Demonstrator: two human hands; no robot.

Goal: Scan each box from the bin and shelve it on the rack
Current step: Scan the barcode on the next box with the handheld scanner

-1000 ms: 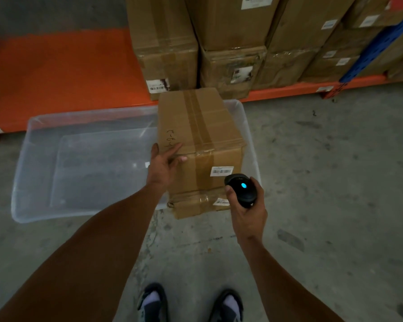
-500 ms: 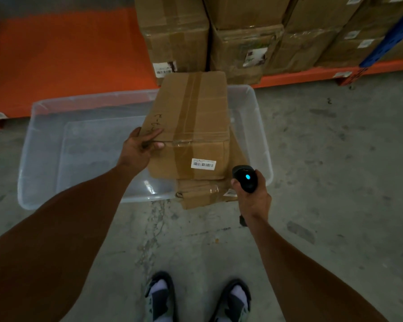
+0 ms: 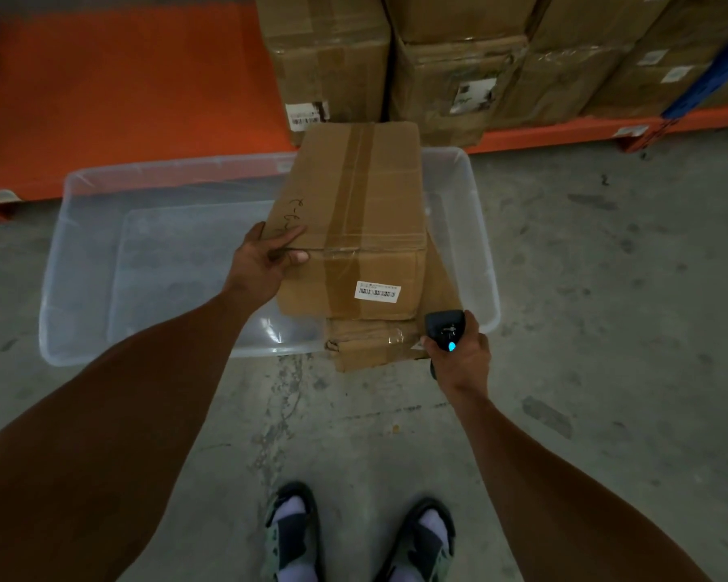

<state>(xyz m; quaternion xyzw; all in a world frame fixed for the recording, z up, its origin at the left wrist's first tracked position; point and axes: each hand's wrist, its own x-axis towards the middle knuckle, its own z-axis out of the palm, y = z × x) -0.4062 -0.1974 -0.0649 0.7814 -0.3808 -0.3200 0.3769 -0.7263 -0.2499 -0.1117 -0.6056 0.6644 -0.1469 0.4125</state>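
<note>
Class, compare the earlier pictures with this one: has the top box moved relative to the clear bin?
Yes. The top box, gripped by the left hand, has shifted toward the bin's left side, uncovering more of the lower box beneath it.

Left hand (image 3: 256, 262) on box (image 3: 354, 212)

Just one view here, a wide-angle cam worn on the person's head, looking forward and steeply down. Nearest, at the bottom edge, are the sandalled feet (image 3: 360, 535) on the concrete floor (image 3: 585, 371), and both forearms reach up from the lower corners. The clear bin (image 3: 177, 262) sits mid-scene, close in. Farthest, along the top, runs the orange rack (image 3: 123, 86) with stacked cartons (image 3: 459, 69). Straight edges bow a bit toward the sides.
</note>
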